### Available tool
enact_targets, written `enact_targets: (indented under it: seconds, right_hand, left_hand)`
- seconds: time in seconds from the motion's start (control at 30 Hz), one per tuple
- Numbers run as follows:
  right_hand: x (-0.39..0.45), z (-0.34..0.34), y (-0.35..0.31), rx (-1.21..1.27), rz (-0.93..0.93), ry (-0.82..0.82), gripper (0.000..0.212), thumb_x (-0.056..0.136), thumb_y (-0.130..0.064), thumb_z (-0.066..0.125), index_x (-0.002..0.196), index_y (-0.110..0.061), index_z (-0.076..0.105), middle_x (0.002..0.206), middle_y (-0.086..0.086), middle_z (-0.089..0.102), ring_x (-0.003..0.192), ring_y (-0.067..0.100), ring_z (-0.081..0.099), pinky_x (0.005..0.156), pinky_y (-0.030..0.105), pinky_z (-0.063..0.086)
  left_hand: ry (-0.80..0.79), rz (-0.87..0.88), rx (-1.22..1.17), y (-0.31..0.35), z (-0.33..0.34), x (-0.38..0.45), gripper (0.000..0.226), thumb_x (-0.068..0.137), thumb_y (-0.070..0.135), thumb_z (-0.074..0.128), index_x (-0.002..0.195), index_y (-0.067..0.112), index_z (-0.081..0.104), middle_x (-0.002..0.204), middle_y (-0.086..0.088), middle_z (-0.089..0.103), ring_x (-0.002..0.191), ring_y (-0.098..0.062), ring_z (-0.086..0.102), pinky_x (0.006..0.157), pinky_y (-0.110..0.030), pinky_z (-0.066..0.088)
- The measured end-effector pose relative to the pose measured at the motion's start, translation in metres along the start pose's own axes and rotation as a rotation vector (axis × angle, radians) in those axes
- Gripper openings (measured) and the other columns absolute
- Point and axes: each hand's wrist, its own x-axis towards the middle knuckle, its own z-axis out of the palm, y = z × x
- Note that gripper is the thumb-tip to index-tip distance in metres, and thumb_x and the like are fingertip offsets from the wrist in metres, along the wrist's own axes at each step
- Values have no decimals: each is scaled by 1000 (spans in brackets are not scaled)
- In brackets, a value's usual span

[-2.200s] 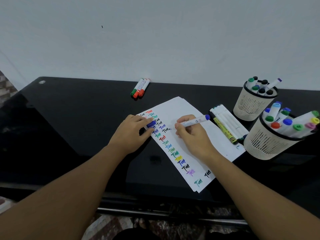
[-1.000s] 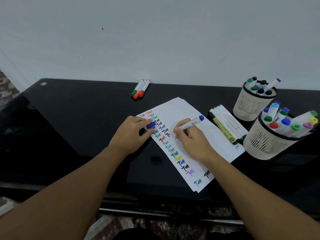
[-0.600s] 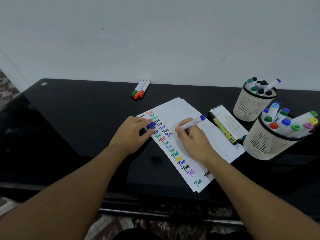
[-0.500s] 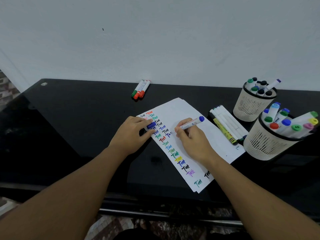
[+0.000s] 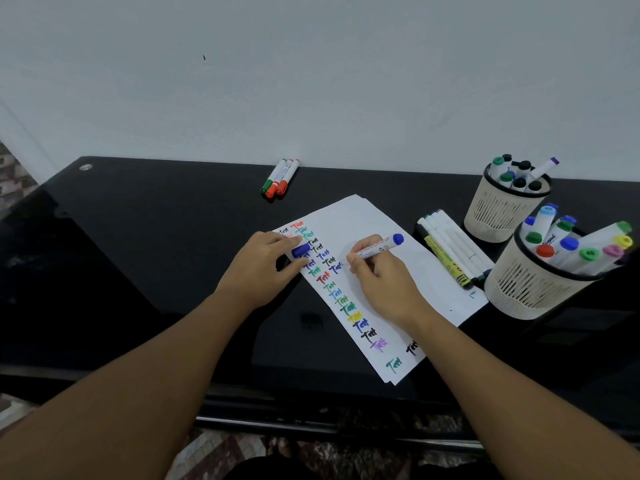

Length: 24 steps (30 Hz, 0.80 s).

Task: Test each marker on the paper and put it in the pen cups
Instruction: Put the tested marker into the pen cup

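One blue whiteboard marker (image 5: 375, 246), uncapped, tip on paper (image 5: 391, 268) mid-sheet. R hand (image 5: 381, 282) fingers pinch barrel near nib; L hand (image 5: 263, 268) fingers closed on blue cap (image 5: 300, 250), pinning sheet. Likely light, rigid, smooth plastic; grip mid-barrel. Two pen cups (image 5: 533, 289) at right.

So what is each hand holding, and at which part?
The right hand holds the blue marker by the lower barrel, near the tip. The left hand pinches its blue cap between thumb and fingers.
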Motion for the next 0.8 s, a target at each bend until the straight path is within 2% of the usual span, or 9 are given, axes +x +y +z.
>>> enact_targets:
  seconds: [0.07,0.2,0.27,0.4,0.47,0.53,0.63,0.73,0.8]
  right_hand:
    - [-1,-1,-1,-2,1,12,20,109,-34,47,104,-17,56,86,4,64,73,11,59,68,27,48]
    - [0,-1,1,61,34,6,21,108,-36,49,104,-17,58,92,3,67,85,14,67,81,36,56]
    - [1,0,3,43,30,-4,22,107,-38,50,106,-18,59,92,2,68,86,15,68,83,39,57]
    - [0,0,2,43,-2,36,18,108,-36,49,107,-20,57,88,-2,67,80,13,65,75,32,53]
    - [1,-2,4,155,-25,78,9,108,-34,50,112,-28,55,87,-4,67,83,10,66,78,28,53]
    - [1,-3,6,243,-15,87,10,109,-32,48,114,-35,57,86,-3,70,84,7,67,84,28,54]
    - [1,-5,7,189,-38,31,23,108,-18,49,119,-36,58,95,-8,71,90,3,66,85,23,50]
    - [4,-12,2,166,-31,-151,64,102,5,43,145,-42,42,129,-15,58,119,1,56,90,17,45]
    - [8,-17,-3,211,7,-200,70,101,4,39,150,-46,37,141,-15,50,131,1,47,94,16,41]
  left_hand:
    - [5,-9,-3,0,1,0,55,95,52,61,142,23,58,134,5,61,123,-10,48,99,-28,43]
    - [14,-16,9,0,0,0,53,95,52,61,139,22,61,130,5,62,120,-11,48,98,-27,43]
    - [20,-7,24,0,0,1,46,97,48,61,134,21,65,127,5,63,118,-11,49,97,-29,45]
    - [25,-2,47,0,0,1,36,99,41,60,127,21,69,122,5,64,113,-12,49,91,-26,41]
    - [39,-3,52,1,-1,0,36,99,41,60,128,22,68,117,5,64,109,-10,48,87,-25,39]
    - [53,-9,47,2,-1,0,37,99,39,61,130,21,67,112,4,64,103,-8,46,84,-24,38]
    - [58,-13,24,4,-3,-1,36,100,35,60,131,18,65,111,4,65,100,-5,45,82,-23,38]
    - [46,-27,-7,4,-4,-2,32,101,30,58,132,20,63,114,5,66,100,-6,48,83,-25,41]
    - [38,-35,-9,5,-5,-2,32,102,29,57,132,22,61,115,5,66,102,-9,52,85,-28,45]
